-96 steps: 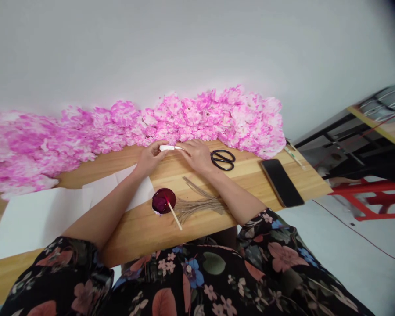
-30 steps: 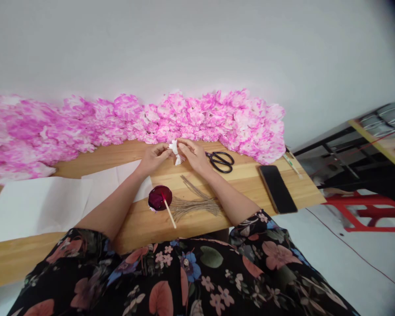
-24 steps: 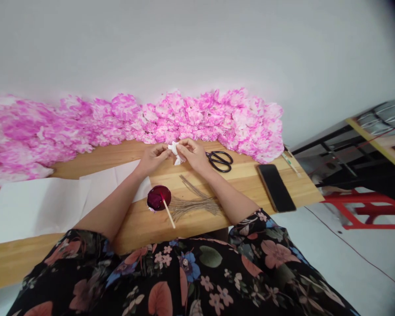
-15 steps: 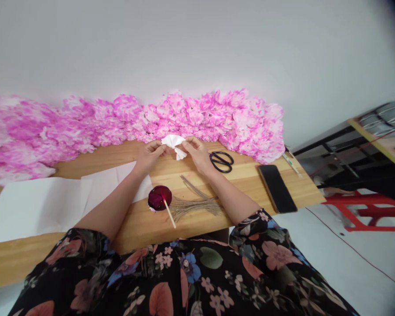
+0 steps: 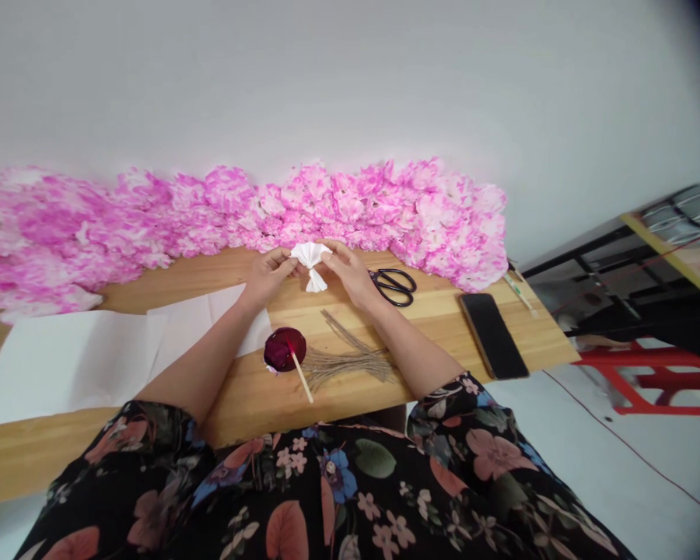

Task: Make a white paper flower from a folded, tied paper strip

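Observation:
A white pleated paper flower (image 5: 311, 257), fanned out and pinched narrow near its lower end, is held above the table between both hands. My left hand (image 5: 270, 272) grips its left edge between thumb and fingers. On the opposite edge, my right hand (image 5: 347, 270) pinches the paper the same way. Black-handled scissors (image 5: 395, 286) lie just right of my right hand. Below the hands sits a small bowl of dark magenta dye (image 5: 280, 351), a wooden stick (image 5: 301, 376) leaning in it. Thin brown twine pieces (image 5: 350, 364) lie beside the bowl.
Pink and white paper flowers (image 5: 327, 198) are heaped along the wall. White paper sheets (image 5: 64, 362) lie at the left. A black phone (image 5: 493, 336) rests near the table's right end, with a thin brush (image 5: 520, 294) behind it. A red stool (image 5: 659, 377) stands on the floor at right.
The white paper flower has turned slightly, its narrow tail now pointing more straight down. Both hands still hold it, in nearly the same place.

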`<action>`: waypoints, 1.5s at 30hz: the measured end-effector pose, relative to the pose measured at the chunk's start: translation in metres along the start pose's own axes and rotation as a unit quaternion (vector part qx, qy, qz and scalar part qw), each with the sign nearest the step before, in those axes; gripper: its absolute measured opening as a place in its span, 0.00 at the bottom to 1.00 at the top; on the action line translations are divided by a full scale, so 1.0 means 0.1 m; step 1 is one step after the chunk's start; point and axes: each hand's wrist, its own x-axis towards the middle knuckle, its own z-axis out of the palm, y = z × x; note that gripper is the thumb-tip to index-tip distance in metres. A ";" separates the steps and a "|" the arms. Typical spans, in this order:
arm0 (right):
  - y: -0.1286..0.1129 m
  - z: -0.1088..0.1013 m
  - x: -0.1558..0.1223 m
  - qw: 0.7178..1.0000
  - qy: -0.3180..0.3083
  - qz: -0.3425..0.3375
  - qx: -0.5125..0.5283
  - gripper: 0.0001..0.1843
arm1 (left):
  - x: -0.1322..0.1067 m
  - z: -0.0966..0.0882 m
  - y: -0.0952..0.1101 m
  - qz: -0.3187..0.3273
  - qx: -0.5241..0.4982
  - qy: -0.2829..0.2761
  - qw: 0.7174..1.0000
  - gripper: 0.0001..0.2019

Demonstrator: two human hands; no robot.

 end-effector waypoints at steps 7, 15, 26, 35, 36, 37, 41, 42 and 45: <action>0.00 0.00 -0.01 0.997 0.020 -0.048 -0.062 0.17 | -0.01 0.03 0.00 -0.009 -0.002 -0.013 1.000 0.18; -0.04 0.02 -0.01 0.997 0.056 -0.009 0.045 0.20 | 0.04 -0.02 -0.04 0.071 -0.004 0.062 0.996 0.19; 0.07 0.05 0.04 0.997 0.054 -0.015 0.061 0.22 | -0.03 0.10 -0.08 0.096 0.186 0.027 0.977 0.11; -0.10 -0.16 0.04 0.932 0.052 -0.229 -0.277 0.20 | 0.00 0.01 -0.09 0.133 0.286 0.033 0.948 0.09; -0.13 -0.17 0.03 0.907 0.016 -0.260 -0.331 0.20 | -0.01 0.01 -0.08 0.141 0.296 0.027 0.945 0.09; -0.16 -0.17 0.01 0.883 -0.021 -0.282 -0.375 0.21 | -0.01 0.01 -0.08 0.148 0.302 0.022 0.941 0.09; -0.14 -0.16 0.00 0.827 -0.085 -0.298 -0.468 0.23 | -0.02 0.03 -0.08 0.170 0.311 0.010 0.935 0.10; -0.13 -0.16 0.00 0.823 -0.084 -0.297 -0.477 0.22 | -0.02 0.03 -0.09 0.175 0.310 0.009 0.934 0.10; -0.10 -0.18 0.02 0.818 -0.074 -0.295 -0.489 0.19 | -0.02 0.02 -0.09 0.188 0.302 0.013 0.934 0.11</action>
